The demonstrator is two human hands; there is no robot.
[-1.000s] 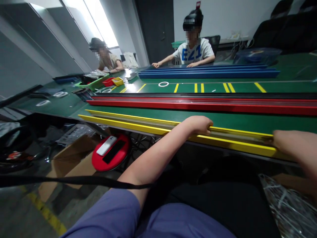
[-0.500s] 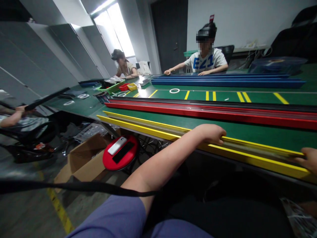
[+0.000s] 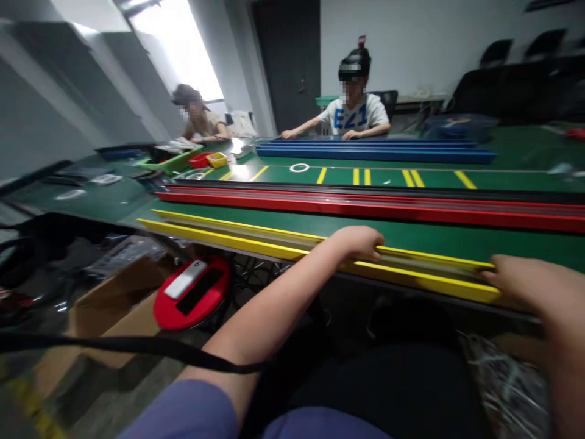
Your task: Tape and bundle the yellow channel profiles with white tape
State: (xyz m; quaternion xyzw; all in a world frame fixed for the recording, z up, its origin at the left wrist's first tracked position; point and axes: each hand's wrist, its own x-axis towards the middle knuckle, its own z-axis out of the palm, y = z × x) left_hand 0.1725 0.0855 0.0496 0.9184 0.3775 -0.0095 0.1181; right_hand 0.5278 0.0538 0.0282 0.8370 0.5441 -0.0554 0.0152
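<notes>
A long yellow channel-shaped rail [image 3: 219,236] lies along the near edge of the green table, its open side up and a greyish strip visible inside. My left hand [image 3: 361,241] is closed over the rail around the middle of its visible length, fingers curled on the far rim. Farther right, my right hand [image 3: 516,275] grips the same rail, thumb and fingers at its walls. That hand covers the rail's right-hand part, and some fingertips are hidden. Just beyond the yellow piece and parallel to it lies a red rail [image 3: 365,209], with a black rail [image 3: 411,192] behind it.
Blue rails [image 3: 375,152] lie across the table before a co-worker [image 3: 361,116]; another person [image 3: 201,122] sits left of them. A white ring [image 3: 299,167] and small bins [image 3: 217,160] are on the table [image 3: 274,221]. Below left stand a red stool [image 3: 164,314] with phones and a cardboard box [image 3: 109,299].
My view has swung right, so the scene sits farther left in the picture. More of my right hand and forearm shows. Both hands still hold the yellow rail.
</notes>
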